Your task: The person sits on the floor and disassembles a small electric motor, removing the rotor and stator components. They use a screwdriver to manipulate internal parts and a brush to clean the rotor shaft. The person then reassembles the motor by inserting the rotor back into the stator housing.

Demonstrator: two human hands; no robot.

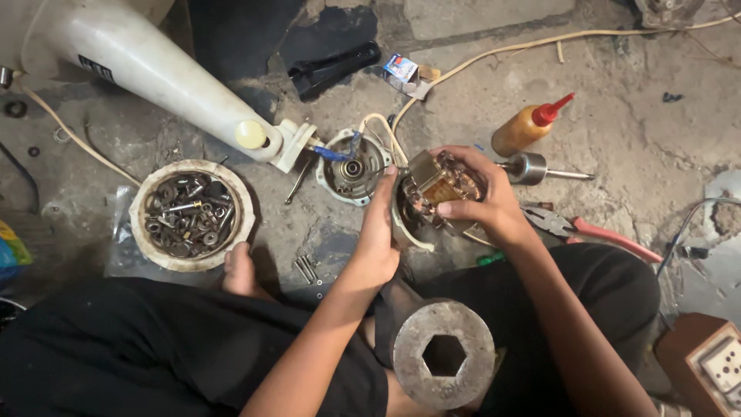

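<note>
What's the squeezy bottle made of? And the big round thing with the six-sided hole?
The bottle looks like soft see-through plastic: amber liquid shows through, and its red nozzle is smooth and shiny. The round block looks like heavy metal, probably steel: dull grey, scuffed and scratched on top.

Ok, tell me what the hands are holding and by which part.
Both hands hold the motor stator with copper windings. The left hand grips its left side; the right hand wraps its top and right side, fingers over the windings.
</note>
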